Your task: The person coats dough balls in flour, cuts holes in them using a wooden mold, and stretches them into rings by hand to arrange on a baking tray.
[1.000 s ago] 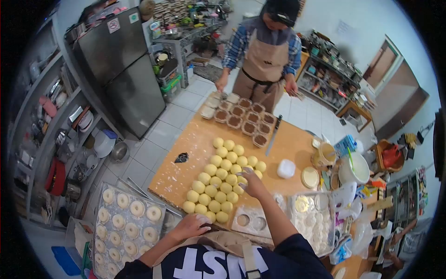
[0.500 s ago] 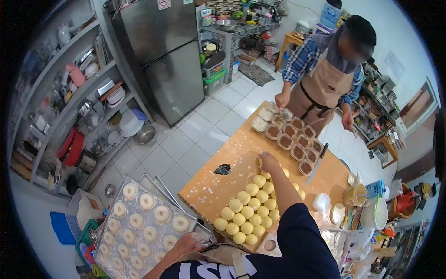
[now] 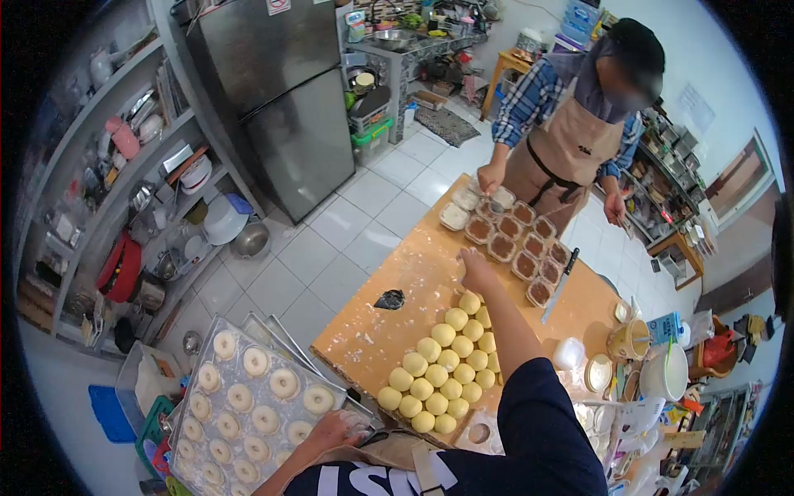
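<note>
Beyond the far end of the yellow dough balls [image 3: 449, 360], my right hand [image 3: 475, 269] reaches over the wooden table [image 3: 405, 281]. Its fingers are bent and partly hidden, and I cannot make out whether they hold anything. Flour-dusted and low in front of my body, my left hand [image 3: 341, 429] rests by the right edge of a tray of ring-shaped dough [image 3: 265, 419], its fingers apart and nothing visible in them. A dark patch [image 3: 389, 299] marks the tabletop left of the dough balls. Clear cups with brown contents [image 3: 501, 247] stand past my right hand.
Across the table a co-worker [image 3: 571, 124] in an apron reaches over the cups. A knife [image 3: 561, 285] lies beside them. At the right are a blue carton [image 3: 664, 328] and a white bucket [image 3: 664, 374]. A fridge [image 3: 281, 116] and shelves [image 3: 124, 190] stand left.
My right hand has moved from the right side of the dough balls to beyond their far end. The view has shifted, with the table lying farther right. My left hand stays low near the tray.
</note>
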